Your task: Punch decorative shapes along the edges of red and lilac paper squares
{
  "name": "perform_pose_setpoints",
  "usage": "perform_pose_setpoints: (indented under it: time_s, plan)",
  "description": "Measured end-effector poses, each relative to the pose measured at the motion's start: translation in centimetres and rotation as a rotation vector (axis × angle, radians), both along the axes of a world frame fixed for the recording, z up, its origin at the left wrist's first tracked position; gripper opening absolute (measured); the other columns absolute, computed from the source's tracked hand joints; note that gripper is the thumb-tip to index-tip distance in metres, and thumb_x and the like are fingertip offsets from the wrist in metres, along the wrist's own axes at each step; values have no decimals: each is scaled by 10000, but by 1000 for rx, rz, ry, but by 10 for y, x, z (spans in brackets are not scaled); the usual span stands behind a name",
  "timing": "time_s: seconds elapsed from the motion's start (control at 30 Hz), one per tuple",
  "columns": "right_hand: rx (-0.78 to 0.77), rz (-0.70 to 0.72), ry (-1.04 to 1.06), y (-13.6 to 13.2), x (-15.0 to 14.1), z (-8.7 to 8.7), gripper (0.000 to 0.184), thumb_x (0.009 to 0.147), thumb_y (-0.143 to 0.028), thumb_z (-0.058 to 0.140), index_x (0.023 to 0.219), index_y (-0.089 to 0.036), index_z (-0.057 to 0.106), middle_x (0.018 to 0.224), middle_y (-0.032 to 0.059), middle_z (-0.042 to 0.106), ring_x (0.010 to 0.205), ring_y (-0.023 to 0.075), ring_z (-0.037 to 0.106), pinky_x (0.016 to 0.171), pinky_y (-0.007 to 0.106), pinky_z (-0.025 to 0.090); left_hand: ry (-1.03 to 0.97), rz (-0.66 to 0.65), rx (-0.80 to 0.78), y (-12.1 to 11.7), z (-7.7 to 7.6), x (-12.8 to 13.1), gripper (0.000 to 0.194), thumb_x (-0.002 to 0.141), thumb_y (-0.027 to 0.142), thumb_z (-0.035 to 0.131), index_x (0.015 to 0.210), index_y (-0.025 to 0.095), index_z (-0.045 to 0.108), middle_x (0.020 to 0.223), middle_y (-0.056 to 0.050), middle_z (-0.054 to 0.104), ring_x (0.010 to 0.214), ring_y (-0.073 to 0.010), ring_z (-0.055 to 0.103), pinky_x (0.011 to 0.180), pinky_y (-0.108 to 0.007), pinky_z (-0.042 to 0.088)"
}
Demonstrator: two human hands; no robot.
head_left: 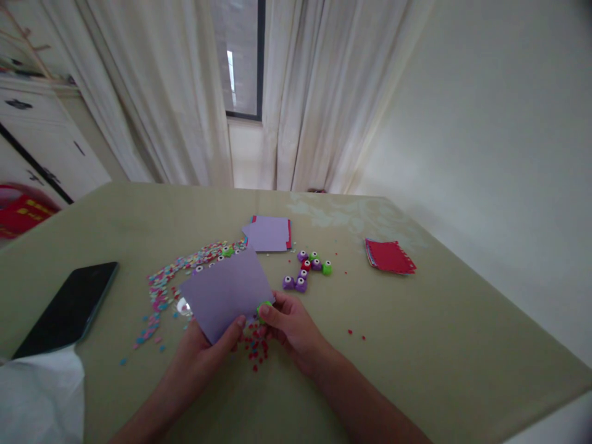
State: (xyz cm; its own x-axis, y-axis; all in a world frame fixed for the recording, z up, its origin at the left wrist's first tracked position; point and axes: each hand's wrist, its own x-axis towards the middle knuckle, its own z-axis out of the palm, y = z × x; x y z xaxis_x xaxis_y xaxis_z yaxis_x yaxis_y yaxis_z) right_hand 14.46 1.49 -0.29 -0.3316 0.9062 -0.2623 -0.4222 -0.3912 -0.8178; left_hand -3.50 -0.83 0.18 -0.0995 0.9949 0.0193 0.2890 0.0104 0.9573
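Observation:
A purple paper sheet [226, 290] is tilted up above the table, its lower left edge pinched by my left hand [210, 345]. My right hand [291, 327] closes on a small green craft punch [264, 311] at the sheet's lower right corner. The fingers hide most of that punch. Red confetti [256, 351] lies scattered below the two hands. Just beyond my right hand sits a group of small punches [303, 277] in purple, green and red, each with an eye on it. More punches with eyes show partly behind the sheet, near a green one [227, 251].
A band of multicoloured confetti [160, 290] curves along the left. Behind the sheet is a stack of purple and red paper [268, 234]; a red stack with cut edges [391, 256] lies right. A dark phone or tablet [69, 308] and white tissue [41, 394] occupy the left side.

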Motion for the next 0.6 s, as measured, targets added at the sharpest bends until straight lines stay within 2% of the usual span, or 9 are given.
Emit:
perform_pose_setpoints:
  time_s: [0.17,0.4,0.6]
  plan:
    - [37,-27,-25,-2,-2,-1,500,604,-483,986,902,-168,739,780,3,703,585,98,545,574,211,455,49,-20,29,0,0,0,325,799,494,712,610,246,620,520,16,627,475,-186,599,449,-262,499]
    - [66,13,-26,-1,0,-1,533,594,-497,984,921,-157,735,756,0,697,607,109,553,579,215,424,59,-21,50,1,3,2,341,788,520,689,586,255,618,502,17,602,459,-193,577,459,-285,505]
    - [67,21,-65,-2,1,3,489,588,-452,990,896,-173,734,753,-17,683,620,104,543,577,211,404,36,-12,21,-1,2,3,306,775,532,697,680,243,673,549,9,639,500,-211,610,482,-300,511]
